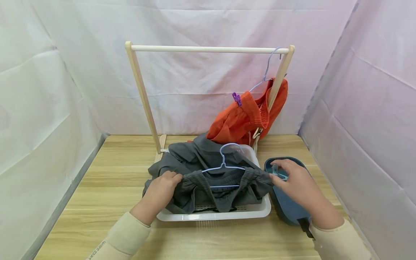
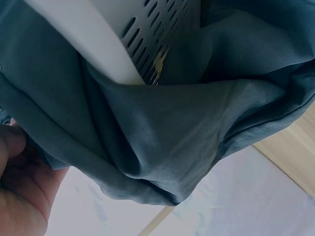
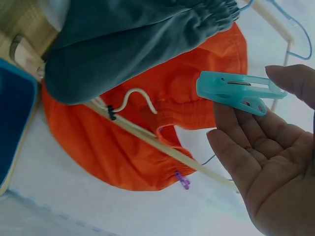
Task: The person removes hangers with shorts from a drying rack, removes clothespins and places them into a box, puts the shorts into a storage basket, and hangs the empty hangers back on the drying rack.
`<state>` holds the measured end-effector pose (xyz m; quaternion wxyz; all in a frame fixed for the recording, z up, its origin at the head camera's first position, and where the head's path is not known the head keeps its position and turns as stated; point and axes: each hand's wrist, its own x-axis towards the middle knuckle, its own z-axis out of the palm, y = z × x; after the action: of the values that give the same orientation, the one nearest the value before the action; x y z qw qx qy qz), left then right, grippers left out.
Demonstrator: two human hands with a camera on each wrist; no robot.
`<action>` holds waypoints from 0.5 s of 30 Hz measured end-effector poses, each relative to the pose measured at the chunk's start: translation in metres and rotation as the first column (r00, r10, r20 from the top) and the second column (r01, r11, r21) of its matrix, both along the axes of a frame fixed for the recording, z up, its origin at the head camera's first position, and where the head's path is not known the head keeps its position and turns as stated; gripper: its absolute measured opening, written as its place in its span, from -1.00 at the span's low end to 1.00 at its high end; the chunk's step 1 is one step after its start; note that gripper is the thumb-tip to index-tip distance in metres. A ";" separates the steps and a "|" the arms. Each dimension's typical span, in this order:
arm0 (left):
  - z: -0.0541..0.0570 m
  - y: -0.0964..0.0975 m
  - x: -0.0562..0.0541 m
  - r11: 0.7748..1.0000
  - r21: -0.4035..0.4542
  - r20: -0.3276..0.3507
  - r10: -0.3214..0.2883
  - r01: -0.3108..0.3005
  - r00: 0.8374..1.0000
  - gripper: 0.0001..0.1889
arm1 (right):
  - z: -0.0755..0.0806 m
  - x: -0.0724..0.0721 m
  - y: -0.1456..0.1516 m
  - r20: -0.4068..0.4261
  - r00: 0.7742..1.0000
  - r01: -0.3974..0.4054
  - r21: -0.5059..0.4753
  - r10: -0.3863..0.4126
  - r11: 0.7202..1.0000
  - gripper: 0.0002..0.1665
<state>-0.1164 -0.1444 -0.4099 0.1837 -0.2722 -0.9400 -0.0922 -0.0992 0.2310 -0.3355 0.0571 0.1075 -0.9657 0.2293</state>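
Dark grey elastic-waist pants (image 1: 195,155) lie bunched over a white basket (image 1: 214,217), with a blue hanger (image 1: 223,159) inside the waistband and its hook pointing up. At the waistband's left end, my left hand (image 1: 164,191) pinches the cloth; in the left wrist view, folds of the pants (image 2: 162,132) fill much of the picture beside that hand (image 2: 27,187). My right hand (image 1: 300,184) is by the waistband's right end and holds a teal clothespin (image 3: 236,91) between thumb and fingers. In the right wrist view the clothespin is apart from the grey cloth.
Behind the basket stands a wooden rack (image 1: 204,49). Orange pants (image 1: 234,122) hang at its right end on another blue hanger (image 1: 267,68), with a purple clothespin (image 1: 237,99) on the waistband. A dark blue bin (image 1: 289,206) stands right of the basket, under my right hand.
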 end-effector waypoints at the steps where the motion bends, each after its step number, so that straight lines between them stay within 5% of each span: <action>1: 0.000 0.000 0.000 1.000 0.002 0.000 0.000 0.000 1.000 -0.83 | -0.001 -0.001 0.001 0.000 1.000 0.000 0.001 0.000 1.000 -0.54; 15: 0.001 0.000 0.000 1.000 0.006 -0.006 -0.002 0.002 1.000 -0.83 | -0.019 -0.020 0.027 0.123 0.991 0.054 -0.001 -0.053 0.999 -0.51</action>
<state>-0.1161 -0.1445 -0.4091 0.1874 -0.2727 -0.9389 -0.0945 -0.1196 0.2584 -0.3546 0.0039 0.0671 -0.9695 0.2359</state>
